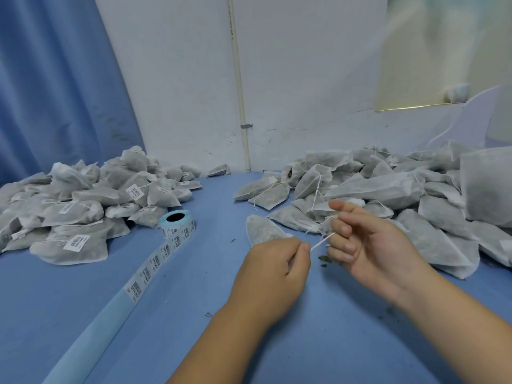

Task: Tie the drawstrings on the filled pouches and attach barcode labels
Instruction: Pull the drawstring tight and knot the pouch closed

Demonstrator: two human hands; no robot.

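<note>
while the left hand (273, 270) pinches one end of a taut drawstring (322, 241), the right hand (371, 245) curls around its other end by the pouch (263, 230) lying on the blue counter (194, 273). beyond sit a label roll (177, 221), a labelled pile (83, 206) at left and an unlabelled pile (388, 189) at right.

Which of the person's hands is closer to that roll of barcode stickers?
Left. The left hand lies to the right of the label roll, nearer the camera; the right hand is farther right, beside the unlabelled pouches.
</note>
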